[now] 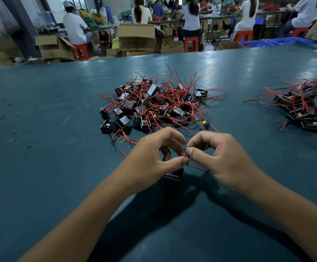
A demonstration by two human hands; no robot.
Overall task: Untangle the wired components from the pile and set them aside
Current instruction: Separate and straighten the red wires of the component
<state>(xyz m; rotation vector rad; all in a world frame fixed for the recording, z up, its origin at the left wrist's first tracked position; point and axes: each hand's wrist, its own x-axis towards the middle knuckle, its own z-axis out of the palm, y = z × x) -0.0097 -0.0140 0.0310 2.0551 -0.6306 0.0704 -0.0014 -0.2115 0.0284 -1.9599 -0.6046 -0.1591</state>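
Note:
A tangled pile (pixel 153 103) of small black box components with red wires lies in the middle of the dark green table (pixel 50 129). Just in front of it, my left hand (pixel 153 159) and my right hand (pixel 218 157) meet fingertip to fingertip. My right hand pinches a small grey-sided component (pixel 197 165) between thumb and fingers. My left thumb and forefinger pinch at the same spot, and a second black box component (pixel 174 174) sits under my left hand. Their wires are mostly hidden by my fingers.
A second heap of wired black components (pixel 305 106) lies at the table's right edge. Loose red wire ends and a yellow loop (pixel 120 139) lie near my left hand. Beyond the table are cardboard boxes (pixel 136 36), red stools and seated workers.

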